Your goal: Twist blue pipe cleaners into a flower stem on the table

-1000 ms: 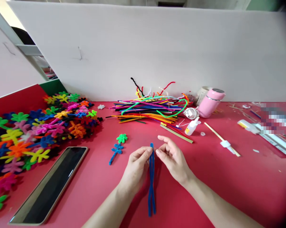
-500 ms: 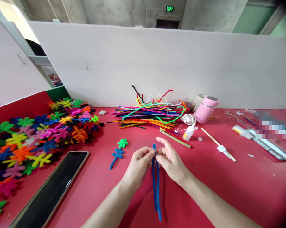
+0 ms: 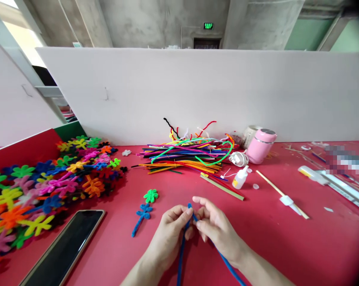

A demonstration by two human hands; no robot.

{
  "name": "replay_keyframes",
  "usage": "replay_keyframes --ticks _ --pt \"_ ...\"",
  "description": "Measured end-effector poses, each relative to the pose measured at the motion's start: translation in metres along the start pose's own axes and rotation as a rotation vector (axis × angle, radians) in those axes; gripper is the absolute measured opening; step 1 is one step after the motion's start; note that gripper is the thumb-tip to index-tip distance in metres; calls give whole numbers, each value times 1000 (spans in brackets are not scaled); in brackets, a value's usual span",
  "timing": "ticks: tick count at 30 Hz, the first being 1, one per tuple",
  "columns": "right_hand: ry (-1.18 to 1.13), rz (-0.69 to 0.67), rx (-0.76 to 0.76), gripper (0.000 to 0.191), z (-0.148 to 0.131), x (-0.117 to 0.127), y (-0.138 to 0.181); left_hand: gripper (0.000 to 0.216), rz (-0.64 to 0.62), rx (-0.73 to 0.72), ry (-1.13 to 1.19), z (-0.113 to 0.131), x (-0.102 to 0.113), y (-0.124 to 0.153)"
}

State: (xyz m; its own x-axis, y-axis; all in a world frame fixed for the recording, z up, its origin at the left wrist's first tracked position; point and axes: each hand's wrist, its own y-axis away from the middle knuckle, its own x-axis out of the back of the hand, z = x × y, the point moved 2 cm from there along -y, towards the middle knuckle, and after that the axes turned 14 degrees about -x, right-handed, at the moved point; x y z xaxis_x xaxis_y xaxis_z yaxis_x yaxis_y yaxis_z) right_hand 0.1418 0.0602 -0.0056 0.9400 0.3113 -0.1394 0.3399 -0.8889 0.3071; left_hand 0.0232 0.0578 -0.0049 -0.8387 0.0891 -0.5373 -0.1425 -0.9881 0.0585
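A blue pipe cleaner (image 3: 181, 254), bent double, is held between my two hands above the red table. Near the bend, my left hand (image 3: 170, 234) pinches it between thumb and fingers. My right hand (image 3: 219, 228) grips the other leg just below the bend, its index finger stretched out past it. The two legs spread apart downward, one to the lower left and one to the lower right. Left of my hands lie a green pipe-cleaner flower (image 3: 151, 195) and a blue flower with a stem (image 3: 144, 212).
A phone (image 3: 67, 246) and a heap of colourful pipe-cleaner flowers (image 3: 51, 186) lie at the left. Bundled pipe cleaners (image 3: 185, 155) sit at the back by the white panel (image 3: 191, 91). A glue bottle (image 3: 240, 177), a pink flask (image 3: 261, 147) and a wooden stick (image 3: 271, 182) are on the right.
The pipe cleaner's legs hung close together before; now they spread apart, the right one swung outward by my right hand. The view has tilted up, so my hands appear lower.
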Motion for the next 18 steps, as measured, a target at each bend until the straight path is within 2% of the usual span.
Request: replay_keyframes --ticks 5,11,18 --pt "-9 6 10 40 2 0 1 18 -11 14 -38 -1 0 2" --pt "-34 52 23 40 1 0 2 17 39 -24 -82 1 -3 4" --pt "-116 132 27 46 -1 -2 5 23 17 -119 -344 0 -1 8"
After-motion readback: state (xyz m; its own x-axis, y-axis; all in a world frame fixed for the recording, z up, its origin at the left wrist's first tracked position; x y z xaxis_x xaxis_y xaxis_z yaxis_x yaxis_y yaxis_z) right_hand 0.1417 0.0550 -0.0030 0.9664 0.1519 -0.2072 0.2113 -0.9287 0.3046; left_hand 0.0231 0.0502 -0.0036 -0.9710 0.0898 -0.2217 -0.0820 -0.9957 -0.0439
